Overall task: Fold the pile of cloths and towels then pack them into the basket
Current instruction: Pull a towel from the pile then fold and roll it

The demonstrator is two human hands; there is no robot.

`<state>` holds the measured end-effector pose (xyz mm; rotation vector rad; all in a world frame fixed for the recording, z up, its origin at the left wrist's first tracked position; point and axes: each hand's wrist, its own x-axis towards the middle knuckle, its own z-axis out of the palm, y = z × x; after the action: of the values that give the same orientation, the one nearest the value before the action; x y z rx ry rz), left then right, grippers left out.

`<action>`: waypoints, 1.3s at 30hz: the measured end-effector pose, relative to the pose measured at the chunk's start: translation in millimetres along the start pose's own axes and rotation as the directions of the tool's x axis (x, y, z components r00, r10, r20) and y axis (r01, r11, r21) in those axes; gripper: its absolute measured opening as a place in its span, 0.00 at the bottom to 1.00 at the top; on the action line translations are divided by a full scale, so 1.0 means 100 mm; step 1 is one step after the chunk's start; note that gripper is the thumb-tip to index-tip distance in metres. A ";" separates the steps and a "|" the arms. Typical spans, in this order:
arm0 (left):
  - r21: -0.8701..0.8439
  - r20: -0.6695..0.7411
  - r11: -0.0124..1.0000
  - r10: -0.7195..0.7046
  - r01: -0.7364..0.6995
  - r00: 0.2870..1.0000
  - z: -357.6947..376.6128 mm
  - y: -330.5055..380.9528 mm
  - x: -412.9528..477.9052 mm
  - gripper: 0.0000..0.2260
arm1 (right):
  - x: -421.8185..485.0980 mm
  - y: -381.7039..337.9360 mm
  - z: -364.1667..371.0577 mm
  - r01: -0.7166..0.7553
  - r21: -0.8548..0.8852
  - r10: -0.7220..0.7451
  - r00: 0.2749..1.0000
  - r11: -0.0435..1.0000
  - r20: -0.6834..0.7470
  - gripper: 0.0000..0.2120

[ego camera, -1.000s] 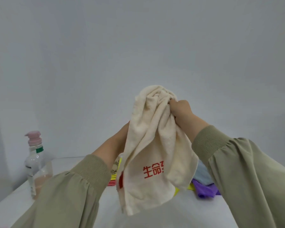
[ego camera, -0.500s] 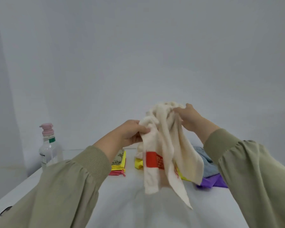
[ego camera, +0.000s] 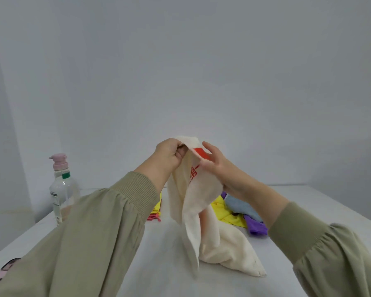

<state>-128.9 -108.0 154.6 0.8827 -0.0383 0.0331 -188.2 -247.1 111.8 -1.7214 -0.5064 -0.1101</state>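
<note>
L hand (ego camera: pixel 169 158) fingers curled, pinching top edge of cream towel (ego camera: pixel 201 211). R hand (ego camera: pixel 220 168) fingers (ego camera: pixel 210 147) spread, straight, touching towel's side by red patch. Towel hangs btwn hands, lower end on table (ego camera: pixel 163 264), just in front of cloth pile (ego camera: pixel 240 209).

Open lane is the near-left table (ego camera: pixel 159 264)
You can pass low over that bare patch; the pump bottle (ego camera: pixel 61 189) stands at the far left, the cream towel (ego camera: pixel 204 221) hangs mid-table, and the cloth pile (ego camera: pixel 240 213) crowds just behind-right.
</note>
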 end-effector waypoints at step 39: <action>0.827 0.412 0.480 -0.165 -0.291 0.896 -0.33 0.27 -0.13 0.09 | 0.35 0.01 -0.13 -0.037 -0.157 -0.019 0.940 0.987 -0.340 0.05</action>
<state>-142.7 -65.2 153.8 1.9521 -0.5410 -0.0930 -153.8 -249.9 125.6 -1.8132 -0.2364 -0.4460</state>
